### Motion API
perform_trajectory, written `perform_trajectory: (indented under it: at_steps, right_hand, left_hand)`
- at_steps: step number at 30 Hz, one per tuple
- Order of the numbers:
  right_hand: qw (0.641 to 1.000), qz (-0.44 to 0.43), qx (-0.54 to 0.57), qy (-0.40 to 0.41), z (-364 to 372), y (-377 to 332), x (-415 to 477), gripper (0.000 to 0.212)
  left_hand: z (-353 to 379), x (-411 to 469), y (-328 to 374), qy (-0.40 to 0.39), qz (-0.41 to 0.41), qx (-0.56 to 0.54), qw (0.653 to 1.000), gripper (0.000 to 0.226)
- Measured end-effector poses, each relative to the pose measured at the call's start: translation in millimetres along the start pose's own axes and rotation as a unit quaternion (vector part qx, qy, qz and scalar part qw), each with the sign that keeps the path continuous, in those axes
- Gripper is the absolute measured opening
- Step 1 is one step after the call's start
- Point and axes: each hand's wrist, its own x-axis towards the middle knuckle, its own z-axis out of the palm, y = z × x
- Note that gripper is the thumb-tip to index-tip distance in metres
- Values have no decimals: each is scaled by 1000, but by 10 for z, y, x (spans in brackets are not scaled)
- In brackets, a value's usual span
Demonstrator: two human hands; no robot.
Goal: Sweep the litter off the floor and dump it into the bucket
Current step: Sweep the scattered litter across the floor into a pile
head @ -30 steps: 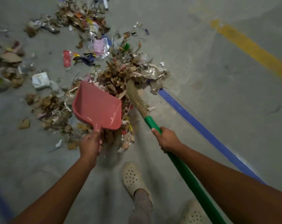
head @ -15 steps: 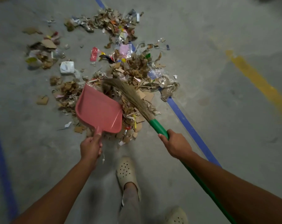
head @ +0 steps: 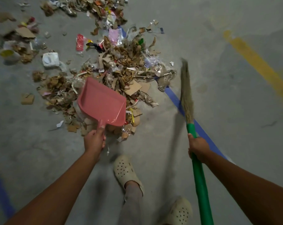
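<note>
Gripping one dustpan [head: 102, 103] and one broom [head: 187, 98].

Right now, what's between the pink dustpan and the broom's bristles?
Head view: cardboard scraps and crumpled wrappers at the edge of the litter pile, then bare concrete crossed by a blue line.
</note>
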Motion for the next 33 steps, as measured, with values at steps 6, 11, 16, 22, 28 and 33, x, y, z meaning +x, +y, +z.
perform_trajectory:
  at_steps: [6, 11, 16, 22, 28, 33]
  right_hand:
    - [996, -1, -74, -57, 624, -304, -34, 47]
    - [988, -63, -93, -108, 1218, -911, -248, 44]
    - [975, -134, -133, -113, 1390, -1467, -331, 40]
    - [928, -263, -248, -87, 1111, -1792, -380, 46]
    - [909, -313, -271, -43, 856, -1905, -305, 44]
    - [910, -326, -255, -13, 514, -1781, -161, 44]
  left_hand:
    - [-19, 441, 144, -5, -20, 3, 1000, 40]
    - [-208, 821, 340, 5, -23, 9, 1000, 30]
    - [-429, 1063, 551, 11, -22, 11, 1000, 22]
    - [-532, 1100, 765, 43, -28, 6, 999, 20]
    - [-467, 1009, 892, 75, -32, -7, 997, 16]
    - [-253, 839, 975, 100, -31, -26, 994, 19]
